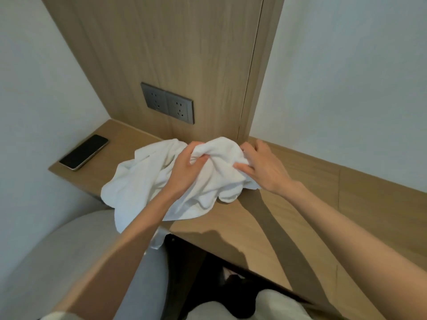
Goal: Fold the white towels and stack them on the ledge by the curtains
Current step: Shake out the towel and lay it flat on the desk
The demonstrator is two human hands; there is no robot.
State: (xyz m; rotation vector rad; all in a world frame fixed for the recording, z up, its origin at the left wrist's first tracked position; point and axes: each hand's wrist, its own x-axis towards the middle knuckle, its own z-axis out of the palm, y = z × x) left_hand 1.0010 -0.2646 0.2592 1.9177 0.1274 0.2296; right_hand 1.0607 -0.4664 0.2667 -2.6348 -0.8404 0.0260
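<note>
A crumpled white towel [143, 181] lies on the wooden ledge [300, 204], with one part hanging over the front edge at the left. My left hand [184, 172] grips a raised bunch of the towel near its middle. My right hand [261, 165] holds the same bunch from the right side, thumb pressed into the cloth. Both hands are close to the wooden back panel. No curtains or other towels are in view.
A black phone [84, 151] lies flat on the ledge's left end. Two grey wall sockets [168, 103] sit in the wooden panel [184, 54] behind the towel. A grey rounded seat [57, 250] stands below the ledge at the left. White walls flank the panel.
</note>
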